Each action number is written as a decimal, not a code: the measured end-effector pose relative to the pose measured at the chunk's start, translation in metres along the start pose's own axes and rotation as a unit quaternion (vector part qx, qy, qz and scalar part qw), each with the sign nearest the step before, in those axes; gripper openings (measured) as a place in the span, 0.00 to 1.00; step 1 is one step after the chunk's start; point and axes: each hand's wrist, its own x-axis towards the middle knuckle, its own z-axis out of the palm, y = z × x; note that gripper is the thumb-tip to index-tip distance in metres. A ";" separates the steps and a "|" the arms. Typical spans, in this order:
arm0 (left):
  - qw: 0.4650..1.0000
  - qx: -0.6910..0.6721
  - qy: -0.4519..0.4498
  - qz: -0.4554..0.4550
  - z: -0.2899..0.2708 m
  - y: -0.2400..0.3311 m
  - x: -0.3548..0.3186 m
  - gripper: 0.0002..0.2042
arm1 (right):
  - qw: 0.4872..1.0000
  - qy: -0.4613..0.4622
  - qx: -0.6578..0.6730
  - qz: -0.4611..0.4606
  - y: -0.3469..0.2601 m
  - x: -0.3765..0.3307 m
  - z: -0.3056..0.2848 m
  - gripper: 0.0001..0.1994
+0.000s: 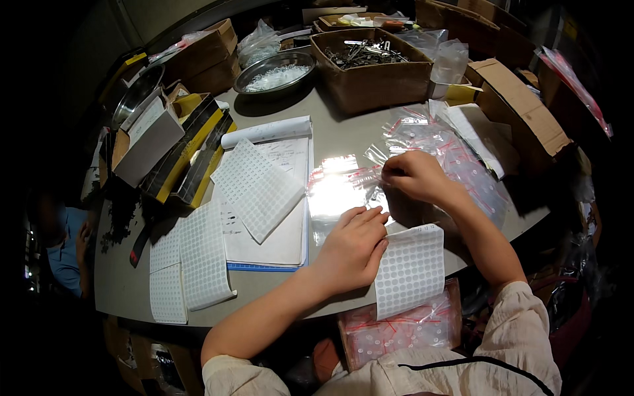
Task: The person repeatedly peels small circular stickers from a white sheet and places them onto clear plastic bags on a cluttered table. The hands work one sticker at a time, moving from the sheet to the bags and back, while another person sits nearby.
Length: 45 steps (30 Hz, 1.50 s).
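Note:
My left hand (356,247) lies on the table with its fingers stretched over the lower edge of a clear zip bag (337,198). Its thumb rests beside a white sheet of round stickers (411,267), which droops over the table's front edge. My right hand (417,177) is closed in a pinch at the bag's right side; its fingertips are partly hidden. Beyond it spreads a loose pile of clear bags with red seal lines (456,155). Left of the bag, another sticker sheet (259,188) lies across an open notebook (264,254).
More sticker sheets (206,257) lie at the left, near black-and-yellow boxes (208,155). A metal bowl (276,71) holds small clear pieces; a carton (370,82) holds metal parts. Below the front edge sits a box of filled bags (403,336). Another person (66,251) is at far left.

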 end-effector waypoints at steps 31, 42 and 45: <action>0.994 0.005 0.045 -0.101 -0.020 -0.002 0.011 0.05 | 0.960 0.003 0.268 0.077 0.023 0.000 -0.035 0.15; 0.997 0.013 0.035 -0.070 -0.021 -0.009 0.011 0.05 | 0.933 -0.080 0.341 0.088 0.007 -0.003 -0.058 0.09; 0.998 -0.008 -0.039 -0.048 -0.022 -0.009 0.010 0.05 | 0.930 -0.095 0.347 0.071 -0.001 -0.004 -0.053 0.09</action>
